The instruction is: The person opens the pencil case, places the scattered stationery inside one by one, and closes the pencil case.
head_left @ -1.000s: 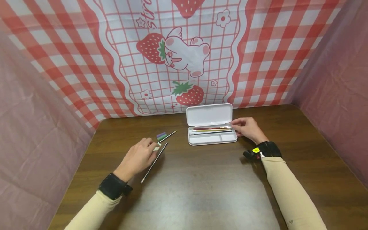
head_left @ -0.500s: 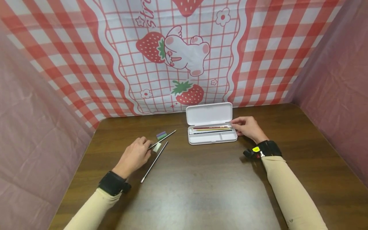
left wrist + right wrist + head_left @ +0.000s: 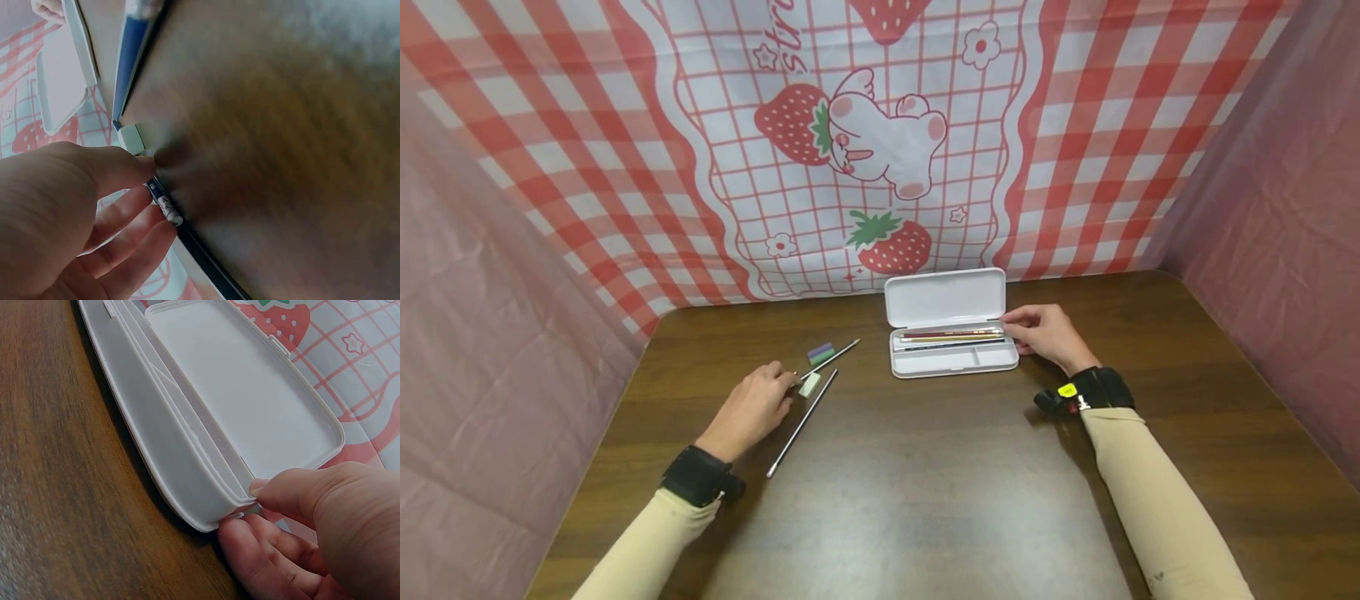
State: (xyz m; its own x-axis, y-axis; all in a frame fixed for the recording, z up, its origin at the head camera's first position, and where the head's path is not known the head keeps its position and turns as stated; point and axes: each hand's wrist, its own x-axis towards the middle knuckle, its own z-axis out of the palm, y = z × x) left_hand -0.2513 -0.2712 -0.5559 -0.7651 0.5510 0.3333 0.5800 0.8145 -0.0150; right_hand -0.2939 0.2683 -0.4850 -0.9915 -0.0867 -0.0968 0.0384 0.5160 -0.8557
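Observation:
My left hand [image 3: 751, 410] pinches a dark pencil [image 3: 837, 357] near its eraser end, thumb on one side and fingers on the other; the metal band of this pencil [image 3: 165, 205] shows in the left wrist view. Close beside it lies a pale block eraser [image 3: 809, 385]. A second dark pencil [image 3: 802, 423] rests on the table, nearer the body. My right hand [image 3: 1043, 335] grips the right end of a white pencil case [image 3: 932, 363], thumb on the rim and fingertips against the outer wall. The case lid stands raised, and several pencils [image 3: 951, 337] lie in its back section.
A purple and green block [image 3: 822, 354] lies behind the held pencil. The brown wooden table [image 3: 910, 500] meets a red checked cloth [image 3: 1097, 167] right behind the case. Pinkish curtains [image 3: 497, 317] hang at both sides.
My left hand has drawn back a little to the left, uncovering the pale eraser, and its fingers are now at the pencil's end. My right hand has stayed on the case.

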